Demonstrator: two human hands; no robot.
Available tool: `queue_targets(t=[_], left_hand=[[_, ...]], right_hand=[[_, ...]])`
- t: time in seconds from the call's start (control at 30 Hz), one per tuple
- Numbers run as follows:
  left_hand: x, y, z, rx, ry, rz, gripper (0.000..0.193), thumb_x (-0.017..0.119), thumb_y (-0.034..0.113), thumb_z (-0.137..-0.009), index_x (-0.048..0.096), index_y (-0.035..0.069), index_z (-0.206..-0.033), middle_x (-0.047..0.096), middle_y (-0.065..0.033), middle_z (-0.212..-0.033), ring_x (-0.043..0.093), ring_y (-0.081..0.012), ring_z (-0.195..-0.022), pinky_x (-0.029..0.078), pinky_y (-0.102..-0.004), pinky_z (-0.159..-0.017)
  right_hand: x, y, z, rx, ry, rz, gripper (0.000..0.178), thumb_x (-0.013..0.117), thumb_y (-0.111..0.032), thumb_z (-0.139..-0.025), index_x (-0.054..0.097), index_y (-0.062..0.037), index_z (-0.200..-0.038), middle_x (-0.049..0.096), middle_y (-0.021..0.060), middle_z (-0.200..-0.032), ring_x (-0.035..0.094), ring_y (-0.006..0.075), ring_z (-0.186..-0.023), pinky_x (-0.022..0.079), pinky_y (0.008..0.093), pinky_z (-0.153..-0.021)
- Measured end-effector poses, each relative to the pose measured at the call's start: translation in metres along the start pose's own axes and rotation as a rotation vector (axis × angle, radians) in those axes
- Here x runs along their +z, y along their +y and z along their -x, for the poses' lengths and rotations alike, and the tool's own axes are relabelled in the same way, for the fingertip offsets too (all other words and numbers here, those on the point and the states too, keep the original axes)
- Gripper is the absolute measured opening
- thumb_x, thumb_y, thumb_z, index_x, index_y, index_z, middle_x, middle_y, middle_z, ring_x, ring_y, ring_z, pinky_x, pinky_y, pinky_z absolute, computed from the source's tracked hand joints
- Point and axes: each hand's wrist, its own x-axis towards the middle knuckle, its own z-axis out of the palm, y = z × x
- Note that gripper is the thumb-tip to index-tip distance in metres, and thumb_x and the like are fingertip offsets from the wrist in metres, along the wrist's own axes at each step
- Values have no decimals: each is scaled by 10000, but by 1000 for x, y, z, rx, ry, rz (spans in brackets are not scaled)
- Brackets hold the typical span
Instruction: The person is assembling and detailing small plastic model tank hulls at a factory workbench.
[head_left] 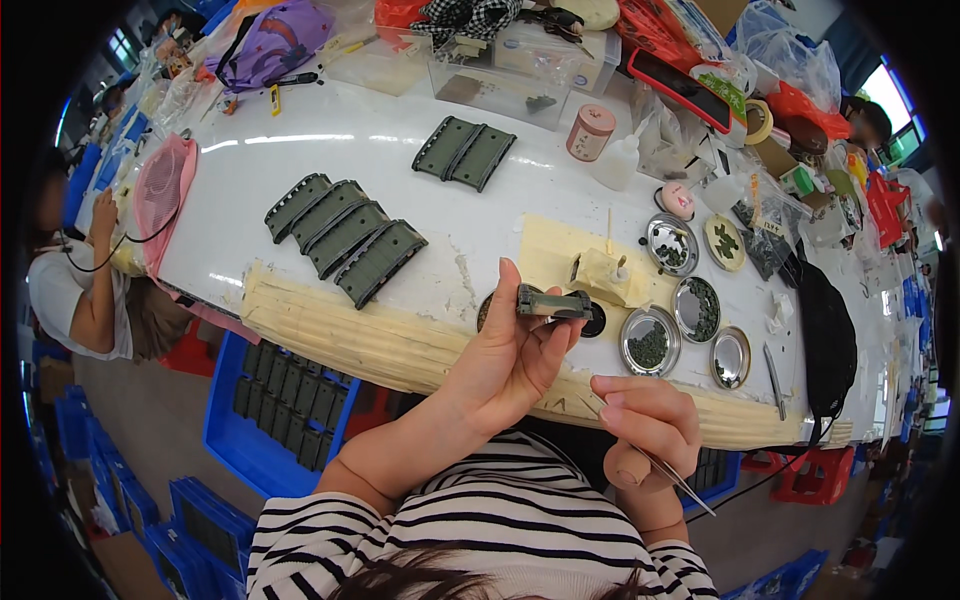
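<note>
My left hand (515,355) is raised over the table's near edge, its fingers closed on a small dark green curved plastic part (553,304). Lower and to the right, my right hand (655,425) grips thin metal tweezers (672,472), apart from the part. A round tan thing (628,466) shows under its fingers; its kind is unclear. Behind the left hand stands a tape-covered block (625,287) with sticks in it. To its right, round metal dishes (676,346) hold tiny green pieces. Several larger green curved panels (380,262) lie in a row at left.
Two more green panels (464,152) lie farther back. A pink canister (591,133), a clear bin (500,92) and a red-cased phone (680,90) crowd the far side. Masking tape lines the table edge (340,330). A blue crate (225,415) of green parts sits below; a person is at left.
</note>
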Motion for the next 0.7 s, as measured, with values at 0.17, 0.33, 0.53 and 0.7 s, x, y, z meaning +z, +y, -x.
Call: queue_targets(t=[0.17, 0.33, 0.53, 0.7], left_hand=[[-4, -2, -2, 16, 28, 9, 611, 583, 571, -826, 577, 6, -1061, 572, -146, -1015, 650, -168, -805, 596, -194, -707], [-6, -6, 0, 36, 51, 6, 620, 576, 601, -821, 588, 36, -1076, 599, -131, -1002, 649, -180, -814, 592, -242, -715], [1, -11, 5, 19, 35, -85, 622, 512, 653, -836, 615, 90, -1078, 646, -98, -976, 638, -202, -876, 558, -336, -778], [-1, -12, 3, 30, 40, -65, 617, 527, 652, -829, 626, 91, -1068, 645, -90, -960, 631, -186, -852, 557, -311, -767]], right_hand=[[-4, -4, -11, -98, -40, 162, 366, 701, -333, -791, 676, -26, -989, 617, 93, -950, 663, 282, -914, 563, 330, -740], [-5, -9, -35, -319, -171, 516, 293, 736, -275, -760, 703, -50, -944, 634, 81, -961, 661, 249, -913, 583, 322, -732], [-1, -3, -47, -352, -212, 587, 287, 670, -97, -686, 709, -42, -965, 638, 81, -957, 659, 239, -905, 582, 344, -768], [-1, -4, -48, -353, -245, 568, 290, 663, -85, -684, 709, -44, -968, 638, 83, -965, 660, 234, -896, 580, 342, -766]])
